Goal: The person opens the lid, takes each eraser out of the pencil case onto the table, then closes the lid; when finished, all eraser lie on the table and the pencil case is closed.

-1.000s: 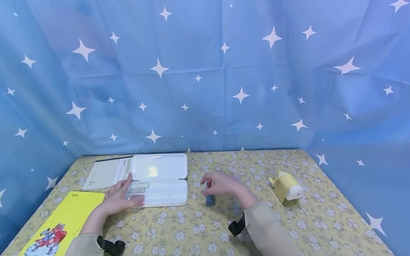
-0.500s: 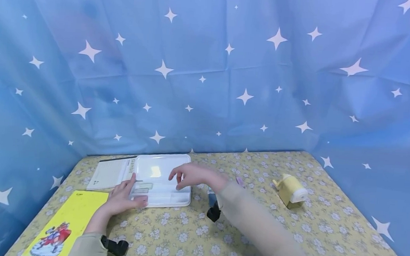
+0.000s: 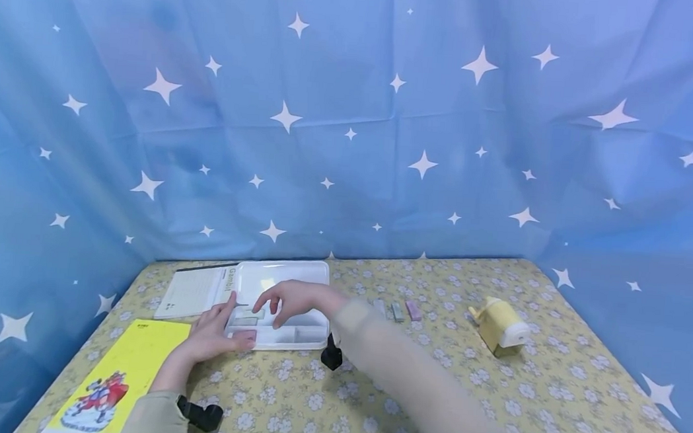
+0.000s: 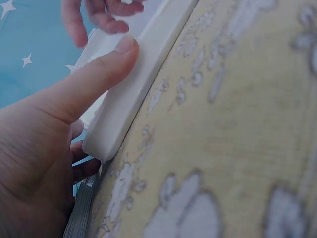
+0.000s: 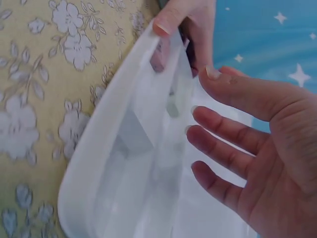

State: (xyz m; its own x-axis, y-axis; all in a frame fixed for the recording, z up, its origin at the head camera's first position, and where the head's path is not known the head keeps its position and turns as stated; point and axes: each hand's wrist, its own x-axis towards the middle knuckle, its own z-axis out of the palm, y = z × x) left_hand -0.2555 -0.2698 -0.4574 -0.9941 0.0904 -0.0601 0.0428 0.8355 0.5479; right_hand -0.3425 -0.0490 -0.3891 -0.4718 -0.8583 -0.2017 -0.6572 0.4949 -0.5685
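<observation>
A white plastic pencil case (image 3: pixel 311 341) lies open on the flowered cloth, its lid (image 3: pixel 313 272) folded back. My left hand (image 3: pixel 210 340) holds its left end, with the thumb (image 4: pixel 101 69) on the front wall and the fingers round the short side. Over the tray hovers my right hand (image 3: pixel 296 299), thumb and forefinger apart and the other fingers loosely bent, nothing visible between them. Inside a compartment below its fingertips is a small pale green block (image 5: pixel 173 109). A white divider (image 5: pixel 136 134) crosses the front compartment.
Small eraser-like blocks, a green one (image 3: pixel 397 312) and a purple one (image 3: pixel 413 310), lie right of the case. Farther right stands a yellow crank pencil sharpener (image 3: pixel 502 327). A yellow book (image 3: pixel 129 362) and a notepad (image 3: pixel 193 293) lie at the left.
My right hand has moved left from beside a blue object on the cloth to over the case. The forearm now covers where that object lay. My left hand keeps its hold.
</observation>
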